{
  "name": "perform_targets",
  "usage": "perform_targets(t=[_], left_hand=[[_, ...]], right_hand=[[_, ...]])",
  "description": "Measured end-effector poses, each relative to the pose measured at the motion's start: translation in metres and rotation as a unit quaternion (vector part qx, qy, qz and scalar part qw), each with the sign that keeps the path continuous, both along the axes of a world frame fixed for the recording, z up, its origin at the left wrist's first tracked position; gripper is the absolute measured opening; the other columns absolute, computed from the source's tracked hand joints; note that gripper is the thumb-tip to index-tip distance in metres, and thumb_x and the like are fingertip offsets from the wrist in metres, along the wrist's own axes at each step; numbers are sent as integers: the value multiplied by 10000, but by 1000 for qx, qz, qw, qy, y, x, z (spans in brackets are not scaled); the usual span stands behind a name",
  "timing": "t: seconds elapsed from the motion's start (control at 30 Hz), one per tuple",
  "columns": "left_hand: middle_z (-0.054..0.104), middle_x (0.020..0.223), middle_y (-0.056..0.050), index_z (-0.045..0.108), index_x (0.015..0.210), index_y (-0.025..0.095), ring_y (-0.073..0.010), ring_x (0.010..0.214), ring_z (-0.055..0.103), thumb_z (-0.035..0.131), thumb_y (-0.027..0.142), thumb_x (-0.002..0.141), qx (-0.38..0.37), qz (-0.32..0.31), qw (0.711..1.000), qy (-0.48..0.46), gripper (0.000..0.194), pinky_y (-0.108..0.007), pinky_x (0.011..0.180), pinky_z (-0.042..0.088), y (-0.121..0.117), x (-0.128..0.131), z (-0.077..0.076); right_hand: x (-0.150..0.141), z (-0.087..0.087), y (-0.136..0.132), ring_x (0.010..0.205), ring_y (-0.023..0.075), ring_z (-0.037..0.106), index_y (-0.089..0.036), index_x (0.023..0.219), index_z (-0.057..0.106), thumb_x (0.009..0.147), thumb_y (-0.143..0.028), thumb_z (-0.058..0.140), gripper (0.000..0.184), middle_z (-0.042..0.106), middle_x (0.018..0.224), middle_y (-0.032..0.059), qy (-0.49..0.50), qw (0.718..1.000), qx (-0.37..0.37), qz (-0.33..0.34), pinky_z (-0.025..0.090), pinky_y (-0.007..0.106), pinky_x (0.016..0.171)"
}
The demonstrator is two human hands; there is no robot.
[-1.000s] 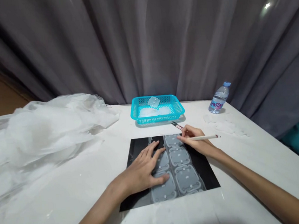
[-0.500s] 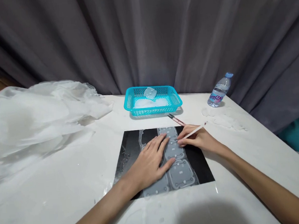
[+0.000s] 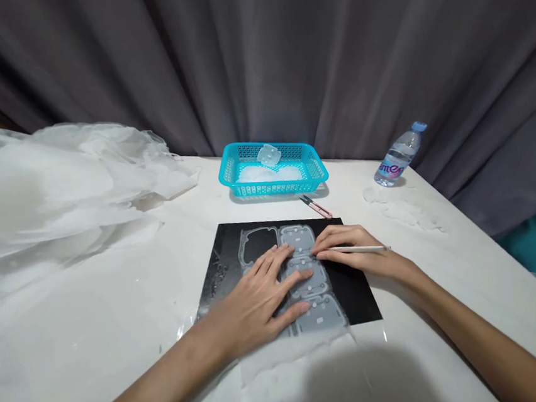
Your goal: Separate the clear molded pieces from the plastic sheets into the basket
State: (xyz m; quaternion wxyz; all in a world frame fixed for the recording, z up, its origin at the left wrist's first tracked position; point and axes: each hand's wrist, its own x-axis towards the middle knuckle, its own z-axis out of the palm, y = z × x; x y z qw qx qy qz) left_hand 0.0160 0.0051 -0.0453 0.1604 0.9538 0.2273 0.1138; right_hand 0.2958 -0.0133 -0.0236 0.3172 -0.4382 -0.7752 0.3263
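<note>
My left hand (image 3: 261, 299) lies flat with fingers spread on a translucent plastic sheet (image 3: 321, 316) marked with rounded-square pieces. The sheet rests on a black mat (image 3: 360, 293) and runs past its near edge. At the sheet's upper left is a cut-out outline where the mat shows through. In my right hand (image 3: 348, 247) is a slim white pen-like tool (image 3: 365, 249), pinched between the fingers. Its tip is hidden by the fingers, at the right edge of the sheet near the joint between two pieces. Thread snips (image 3: 319, 209) lie just beyond the mat.
A turquoise basket (image 3: 276, 187) holding white translucent pieces stands behind the mat. To the left is a large heap of thin white sheets (image 3: 58, 183). On the right are a water bottle (image 3: 399, 157) and clear scraps (image 3: 406, 213). A grey curtain (image 3: 254, 57) hangs behind the white table.
My right hand has moved along the sheet's right edge, and the tool's slant has changed. My left hand shifted across the sheet, uncovering the cut-out outline. The snips now show fully.
</note>
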Motion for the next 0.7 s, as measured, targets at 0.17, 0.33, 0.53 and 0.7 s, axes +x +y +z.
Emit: perform_targets(t=[0.17,0.33,0.53,0.7], left_hand=[[621,1343,-106,598,1292,240,-305,1309,575,477,469,1085,-46,54,996,-45,331,-509,1142,455,11,10,8],[644,1334,-97,574,1299,230,-294,1270,593,583,459,1043,-58,90,991,-75,344,-467,1090,473,22,18,1],[676,1365,-77,626,1286,231,-283,1295,614,641,518,1000,-48,110,989,-90,405,-446,1117,459,22,15,-6],[697,1366,-68,652,1283,236,-288,1289,631,647,552,986,-38,121,987,-101,434,-456,1119,464,21,15,-7]], right_hand=[[-4,-5,-4,1018,200,705,-231,1075,762,1001,-290,673,130,721,1111,63,20,1000,-8,15,582,336,905],[-8,-10,-4,1038,204,698,-223,1043,739,1002,-276,665,101,716,1107,65,23,999,9,23,575,346,932],[-13,-8,-6,960,191,708,-218,1009,727,1003,-249,659,75,739,1040,44,-4,1000,13,4,547,322,892],[-14,-9,-5,993,199,713,-219,1017,723,1012,-259,649,84,747,1053,48,-7,1000,17,6,541,332,918]])
